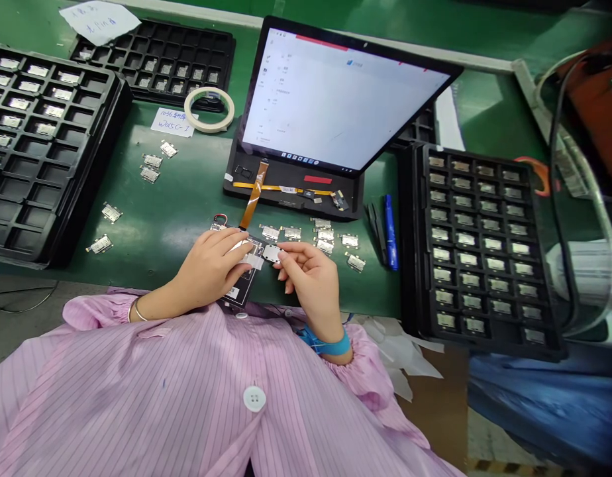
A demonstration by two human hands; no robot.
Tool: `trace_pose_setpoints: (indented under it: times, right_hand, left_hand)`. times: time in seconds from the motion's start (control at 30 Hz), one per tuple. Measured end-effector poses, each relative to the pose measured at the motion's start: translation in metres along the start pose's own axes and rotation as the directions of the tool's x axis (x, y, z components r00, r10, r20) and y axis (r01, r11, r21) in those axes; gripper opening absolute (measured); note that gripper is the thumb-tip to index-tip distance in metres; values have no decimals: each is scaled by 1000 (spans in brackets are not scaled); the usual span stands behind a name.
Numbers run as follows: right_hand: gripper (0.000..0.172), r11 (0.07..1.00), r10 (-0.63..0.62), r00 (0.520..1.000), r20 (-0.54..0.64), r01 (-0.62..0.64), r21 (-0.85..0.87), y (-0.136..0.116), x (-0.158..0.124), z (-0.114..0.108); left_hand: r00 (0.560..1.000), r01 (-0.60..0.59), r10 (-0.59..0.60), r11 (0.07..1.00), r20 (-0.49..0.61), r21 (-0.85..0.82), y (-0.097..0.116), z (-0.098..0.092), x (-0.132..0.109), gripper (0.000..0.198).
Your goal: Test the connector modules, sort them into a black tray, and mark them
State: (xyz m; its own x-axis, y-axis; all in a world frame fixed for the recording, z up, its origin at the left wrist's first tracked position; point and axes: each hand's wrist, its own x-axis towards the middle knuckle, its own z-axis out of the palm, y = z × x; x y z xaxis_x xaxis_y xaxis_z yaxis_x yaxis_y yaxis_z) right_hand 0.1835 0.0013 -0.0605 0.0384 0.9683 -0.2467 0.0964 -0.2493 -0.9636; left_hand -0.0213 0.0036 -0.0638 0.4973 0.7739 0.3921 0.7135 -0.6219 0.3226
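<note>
Green tabletop [181,209], silver part [272,254], pinched in right grip [313,281]

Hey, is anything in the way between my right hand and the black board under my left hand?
Only the small white piece held in your right hand shows between that hand and the black board; whether piece and board touch is unclear.

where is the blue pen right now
In the head view, the blue pen lies right of centre on the green table, between the black tweezers and the right-hand black tray.
</note>
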Motion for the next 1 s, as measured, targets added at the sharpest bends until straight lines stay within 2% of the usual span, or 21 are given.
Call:
trace_pose_setpoints:
  times: [0.17, 0.33, 0.4, 0.57, 0.7, 1.0]
  right_hand:
    - [22, 1000, 2, 1000, 17, -2, -9, 1, 1, 1]
    - [23, 1000, -5, 1000, 11, 5, -9, 0, -1, 1]
    - [22, 1000, -7, 1000, -6, 7, 3, -1, -1, 1]
    - [20, 1000, -11, 999, -34, 12, 27, 0, -2, 1]
    - [21, 1000, 0, 1000, -16, 1, 18, 0, -2, 2]
    - [22, 1000, 5, 1000, -16, -5, -4, 0, -2, 2]
  left_hand:
    - [1000, -17, 16, 999, 19, 38, 0, 1, -1, 28]
    - [981, -168, 156, 981, 119, 99, 1, 3, 0, 52]
    - [980, -176, 164, 979, 113, 107, 1, 3, 1, 47]
    - [993, -118, 118, 992, 8, 36, 1, 3, 1, 27]
    - [994, -101, 101, 995, -36, -7, 1, 4, -1, 25]
    - [996, -85, 84, 996, -29, -37, 2, 4, -1, 24]
